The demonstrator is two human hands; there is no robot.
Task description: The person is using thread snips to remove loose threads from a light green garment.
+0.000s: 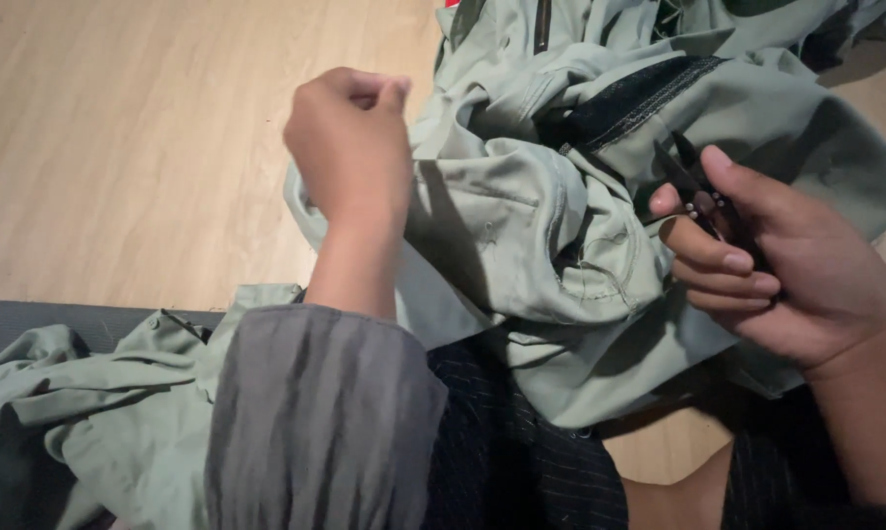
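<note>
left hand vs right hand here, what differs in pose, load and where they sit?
The left hand is raised in a loose fist with fingertips pinched together; any thread it may hold is too fine to see. The right hand lies lower, palm turned in, curled around small black thread snips. The left hand's forearm wears a grey sleeve; the right hand's forearm is bare. Both hover over the pale green garment.

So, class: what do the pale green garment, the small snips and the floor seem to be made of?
Pale green garment: woven cloth, matte, creased with stitched seams. Thread snips in the right hand: probably dark metal; thin pointed blades. Floor: wood or wood-look laminate, grained.
</note>
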